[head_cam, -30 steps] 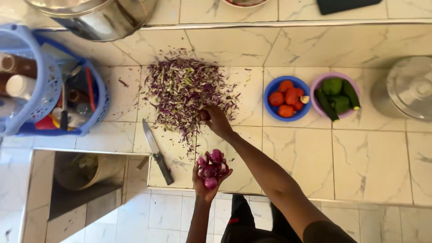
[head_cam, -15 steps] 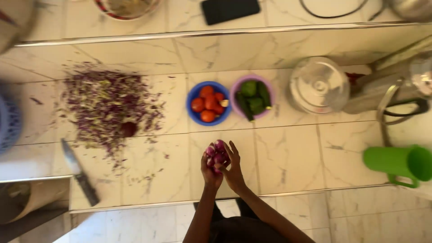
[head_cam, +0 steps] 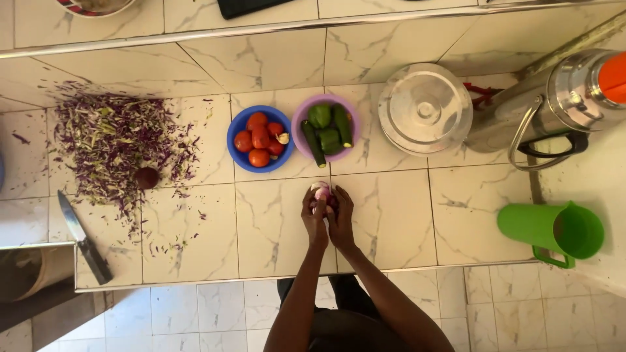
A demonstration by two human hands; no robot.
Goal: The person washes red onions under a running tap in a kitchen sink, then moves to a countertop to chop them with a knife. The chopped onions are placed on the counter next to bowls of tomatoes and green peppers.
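A marble-patterned tiled counter (head_cam: 195,228) fills the view from above, and near its front edge both hands meet around a small clutch of peeled purple onions (head_cam: 322,193), the left hand (head_cam: 314,218) and the right hand (head_cam: 342,216) cupped together and closed on them. Just beyond stand a blue bowl of tomatoes (head_cam: 259,139) and a purple bowl of green vegetables (head_cam: 326,127). Farther off lie a steel lid (head_cam: 425,109), a steel flask (head_cam: 554,104), a green jug (head_cam: 553,229), and, to the left, shredded purple cabbage (head_cam: 117,143), a lone onion (head_cam: 147,177) and a knife (head_cam: 83,238).
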